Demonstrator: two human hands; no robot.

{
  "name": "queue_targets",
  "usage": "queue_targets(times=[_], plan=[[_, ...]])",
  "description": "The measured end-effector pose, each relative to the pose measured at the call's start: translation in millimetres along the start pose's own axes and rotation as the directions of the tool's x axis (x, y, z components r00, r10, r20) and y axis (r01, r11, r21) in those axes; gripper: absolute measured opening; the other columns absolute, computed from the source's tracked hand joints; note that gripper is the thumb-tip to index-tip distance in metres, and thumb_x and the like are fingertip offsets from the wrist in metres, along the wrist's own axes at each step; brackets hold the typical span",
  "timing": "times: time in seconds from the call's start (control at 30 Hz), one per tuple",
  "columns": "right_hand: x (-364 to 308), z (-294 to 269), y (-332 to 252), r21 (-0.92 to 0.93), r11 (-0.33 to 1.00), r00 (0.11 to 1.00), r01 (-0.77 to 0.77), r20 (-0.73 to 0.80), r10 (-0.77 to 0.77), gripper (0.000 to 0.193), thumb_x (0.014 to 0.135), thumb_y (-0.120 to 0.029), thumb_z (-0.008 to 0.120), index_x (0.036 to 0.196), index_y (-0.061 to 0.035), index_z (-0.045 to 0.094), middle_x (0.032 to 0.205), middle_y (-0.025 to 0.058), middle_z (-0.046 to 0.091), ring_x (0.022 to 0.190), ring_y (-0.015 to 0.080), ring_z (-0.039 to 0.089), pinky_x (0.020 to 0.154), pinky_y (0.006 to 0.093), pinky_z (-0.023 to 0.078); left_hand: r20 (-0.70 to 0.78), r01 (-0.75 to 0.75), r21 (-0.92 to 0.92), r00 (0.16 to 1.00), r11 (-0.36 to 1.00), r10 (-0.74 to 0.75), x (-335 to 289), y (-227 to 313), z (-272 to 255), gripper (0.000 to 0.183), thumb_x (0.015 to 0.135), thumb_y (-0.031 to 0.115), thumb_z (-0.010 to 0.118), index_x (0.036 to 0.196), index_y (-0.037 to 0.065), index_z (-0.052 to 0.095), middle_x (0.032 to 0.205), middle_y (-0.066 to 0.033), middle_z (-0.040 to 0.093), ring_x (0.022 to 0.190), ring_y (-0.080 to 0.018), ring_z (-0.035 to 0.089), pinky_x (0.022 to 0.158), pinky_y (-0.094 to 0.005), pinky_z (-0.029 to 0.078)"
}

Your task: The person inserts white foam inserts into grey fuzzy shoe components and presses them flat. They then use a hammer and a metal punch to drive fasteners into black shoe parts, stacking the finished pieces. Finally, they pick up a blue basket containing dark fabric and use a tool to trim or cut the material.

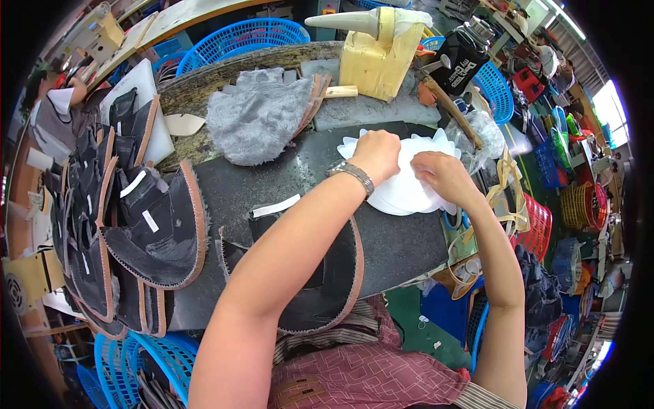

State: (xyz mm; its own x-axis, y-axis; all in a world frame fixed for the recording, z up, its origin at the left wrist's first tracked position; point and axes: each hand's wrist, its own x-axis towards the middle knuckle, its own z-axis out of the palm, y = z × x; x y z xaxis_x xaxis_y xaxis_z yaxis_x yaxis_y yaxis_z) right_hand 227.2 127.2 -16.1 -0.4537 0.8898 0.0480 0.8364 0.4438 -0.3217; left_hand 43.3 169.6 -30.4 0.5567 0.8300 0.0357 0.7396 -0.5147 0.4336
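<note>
A stack of white, thin pieces with scalloped edges (402,194) lies on the dark work surface at the right of the bench. My left hand (377,153) is closed over the stack's left side, its fingertips hidden beneath it. On the right side, my right hand (444,177) has its fingers curled and pressed together on the white material. Under my left forearm rests a black shoe upper (327,300) with a brown stitched rim and a white strip. Grey fluffy uppers (255,112) lie farther back, fur side up.
Several black uppers (160,232) are piled at the left. A yellowish block with a grey cone-shaped form (378,58) stands at the back, near a black bottle (463,58) and a wooden-handled hammer (453,112). Blue baskets (245,34) surround the bench. A person (58,112) sits far left.
</note>
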Motion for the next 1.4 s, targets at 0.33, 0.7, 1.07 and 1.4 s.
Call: queue_targets(times=[0.33, 0.7, 1.07, 1.4], plan=[[1, -3, 1, -0.052, 0.998, 0.996, -0.032, 0.077, 0.036, 0.019, 0.075, -0.013, 0.060, 0.092, -0.0052, 0.061, 0.089, 0.0124, 0.063, 0.086, 0.0320, 0.060, 0.075, 0.0402, 0.047, -0.100, -0.065, 0.175, 0.991, 0.982, 0.084, 3, 28, 14, 0.015, 0.072, 0.006, 0.057, 0.081, 0.003, 0.069, 0.082, -0.0175, 0.067, 0.077, -0.0289, 0.066, 0.067, -0.0379, 0.053], [-13, 0, -111, 0.941, 0.327, 0.993, -0.089, 0.057, 0.104, 0.050, 0.083, -0.028, 0.062, 0.123, 0.0003, 0.051, 0.106, 0.0145, 0.059, 0.092, 0.0172, 0.058, 0.078, 0.0296, 0.048, -0.345, -0.058, 0.658, 0.863, 0.751, 0.369, -175, 5, -81, 0.015, 0.067, 0.009, 0.062, 0.080, 0.001, 0.064, 0.086, -0.0096, 0.064, 0.066, -0.0198, 0.060, 0.053, -0.0279, 0.048], [-65, 26, -173, 0.773, 0.299, 0.821, -0.560, 0.566, 0.074, 0.020, 0.087, -0.015, 0.061, 0.096, 0.0030, 0.062, 0.074, 0.0034, 0.062, 0.058, 0.0057, 0.057, 0.052, 0.0199, 0.047, 0.130, 0.337, -0.888, 0.836, 0.312, -0.533, -299, -13, -56, 0.066, 0.078, 0.000, 0.064, 0.134, 0.004, 0.030, 0.072, 0.0000, 0.058, 0.060, -0.0044, 0.051, 0.053, -0.0170, 0.042], [-65, 50, -176, 0.508, 0.701, 0.802, -0.500, 0.577, 0.154, 0.014, 0.078, -0.011, 0.064, 0.084, 0.0020, 0.062, 0.063, 0.0080, 0.061, 0.053, 0.0112, 0.057, 0.050, 0.0255, 0.046, 0.061, 0.435, -0.516, 0.878, 0.738, -0.475, -311, -14, -26, 0.062, 0.074, 0.006, 0.064, 0.130, 0.006, 0.036, 0.062, -0.0091, 0.058, 0.058, -0.0183, 0.060, 0.056, -0.0292, 0.045]])
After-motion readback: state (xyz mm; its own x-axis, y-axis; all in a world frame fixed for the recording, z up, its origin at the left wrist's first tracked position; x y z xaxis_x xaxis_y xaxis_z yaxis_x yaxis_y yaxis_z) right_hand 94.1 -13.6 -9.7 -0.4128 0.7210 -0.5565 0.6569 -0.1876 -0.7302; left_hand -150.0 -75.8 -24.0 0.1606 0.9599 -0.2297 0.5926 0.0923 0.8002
